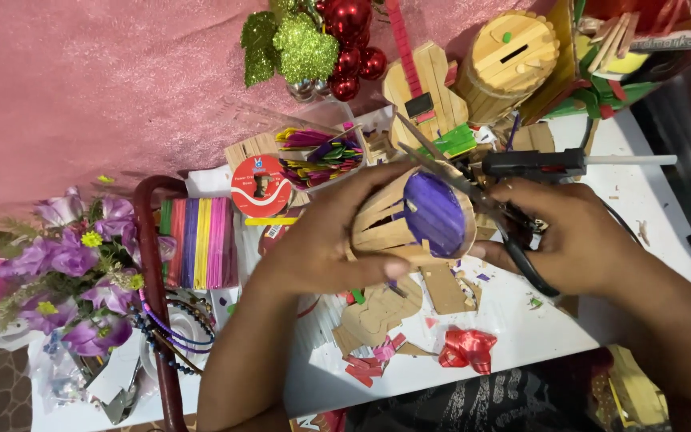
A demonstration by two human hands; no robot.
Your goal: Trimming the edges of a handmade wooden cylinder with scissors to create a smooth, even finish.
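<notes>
the left hand [313, 244] grips a light, fragile-looking stick basket [409, 220] by its slatted side near the table's [521, 320] middle while the right hand [577, 232] closes around scissors [473, 196] at its purple base.

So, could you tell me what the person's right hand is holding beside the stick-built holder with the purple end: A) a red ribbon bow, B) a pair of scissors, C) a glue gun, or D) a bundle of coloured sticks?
B: the right hand grips a pair of scissors by the black handles, blades open toward the purple-ended holder that the left hand steadies; the glue gun lies on the table behind.
</notes>
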